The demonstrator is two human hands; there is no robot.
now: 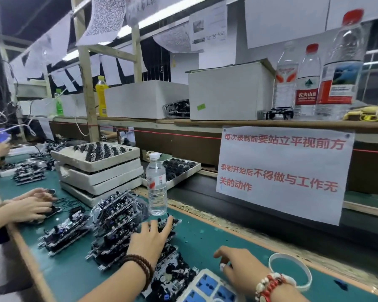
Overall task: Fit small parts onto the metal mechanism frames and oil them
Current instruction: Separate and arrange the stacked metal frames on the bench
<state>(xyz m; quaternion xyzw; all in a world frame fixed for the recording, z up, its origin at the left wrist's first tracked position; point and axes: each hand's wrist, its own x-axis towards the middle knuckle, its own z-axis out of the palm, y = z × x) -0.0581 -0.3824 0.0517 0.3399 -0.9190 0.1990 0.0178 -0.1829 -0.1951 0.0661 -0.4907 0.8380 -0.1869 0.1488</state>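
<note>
The frames (pixel 127 216) were heaped loosely on the tabletop (pixel 207 240), so a careless pull could probably topple the stack against the bottle (pixel 156 186). The left hand (pixel 150 240) lay with fingers (pixel 167 223) spread nearly straight on the top frame. The right hand (pixel 240 267) rested on the tabletop, fingers loosely curled; whether they pinched anything could not be told.
</note>
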